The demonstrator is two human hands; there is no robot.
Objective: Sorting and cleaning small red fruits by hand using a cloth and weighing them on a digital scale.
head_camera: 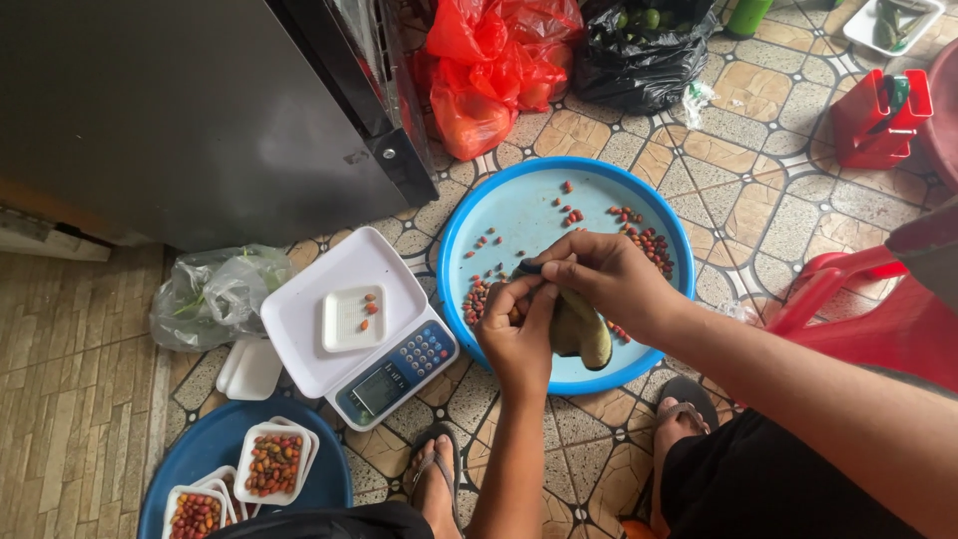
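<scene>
- Far left of the fingers, down on the tiled floor: a dark blue tray (215,444) carries small white foam trays (272,464) already filled with red and orange seeds.
- Left of the fingers: a white kitchen scale (354,324) bears one foam tray (352,317) with only a few seeds in it; a clear plastic bag (215,294) lies beyond it.
- Left hand (519,334): I read its fingers (526,299) as clenched on the dark green pod (581,329), thumb and forefinger pinching the upper end. I would keep this grip firm and low so the pod does not twist.
- Between the two hands: the pod sits above the near rim of the light blue basin (499,200), its split lower end hanging just below the fingers.
- Right hand (609,274): its fingers close on the pod's dark tip from above. I judge this hand is prising the pod open; working it over the basin lets loosened seeds fall in.
- Under and beyond the fingers: loose seeds (649,245) lie scattered in the basin, thickest toward the right.
- Far beyond: a red bag (489,70) and a black bag (639,50); right, a red plastic stool (858,299).
</scene>
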